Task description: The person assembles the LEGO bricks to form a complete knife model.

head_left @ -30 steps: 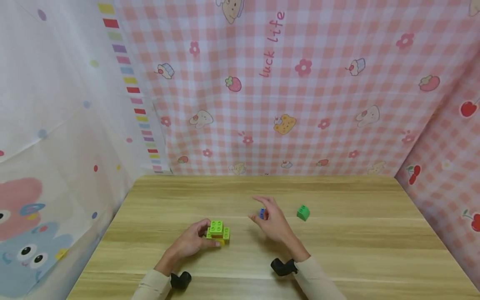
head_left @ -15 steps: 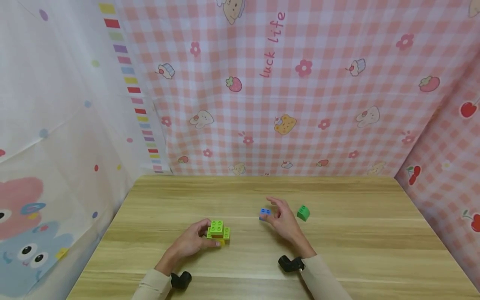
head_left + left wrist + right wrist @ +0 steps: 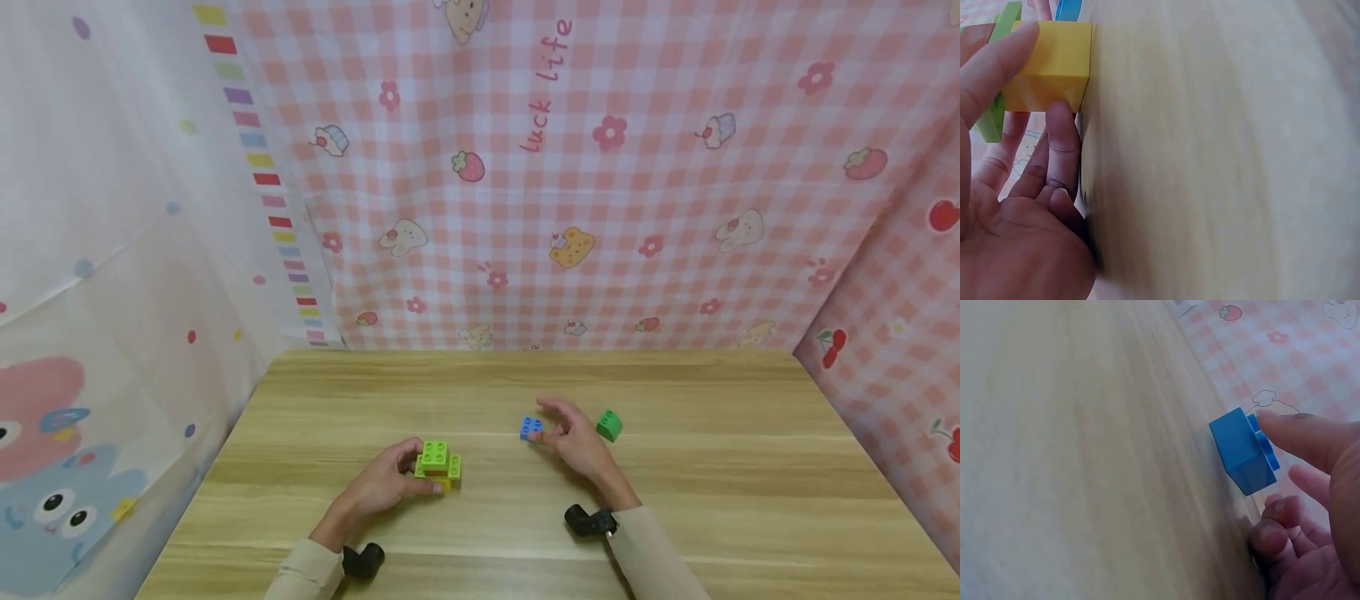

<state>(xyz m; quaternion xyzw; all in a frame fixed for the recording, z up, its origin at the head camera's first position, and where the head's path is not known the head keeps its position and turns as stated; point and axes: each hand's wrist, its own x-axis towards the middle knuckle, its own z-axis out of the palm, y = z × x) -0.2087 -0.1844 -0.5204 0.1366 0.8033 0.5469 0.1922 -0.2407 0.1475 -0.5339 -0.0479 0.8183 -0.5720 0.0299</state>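
A stack of toy building blocks (image 3: 435, 457) stands on the table in front of the left hand (image 3: 384, 479). Lime green pieces form its upper part, with a brownish block between them and a yellow block (image 3: 1054, 62) at the base. Thumb and fingers of the left hand hold that yellow block from opposite sides. To the right lies a small blue building block (image 3: 529, 427), studs up. The thumb of the right hand (image 3: 581, 442) reaches over its studs, while the other fingers stay apart from it, loosely bent, in the right wrist view.
A green block with a sloped side (image 3: 609, 425) lies just right of the right hand. The wooden table (image 3: 480, 550) meets a pink checked cloth (image 3: 570, 183) at the back. A white patterned cloth (image 3: 135, 275) hangs at the left.
The right hand has shifted to the right, uncovering more of the blue block, which its fingers partly hid before. The left hand and the stack have stayed in place.
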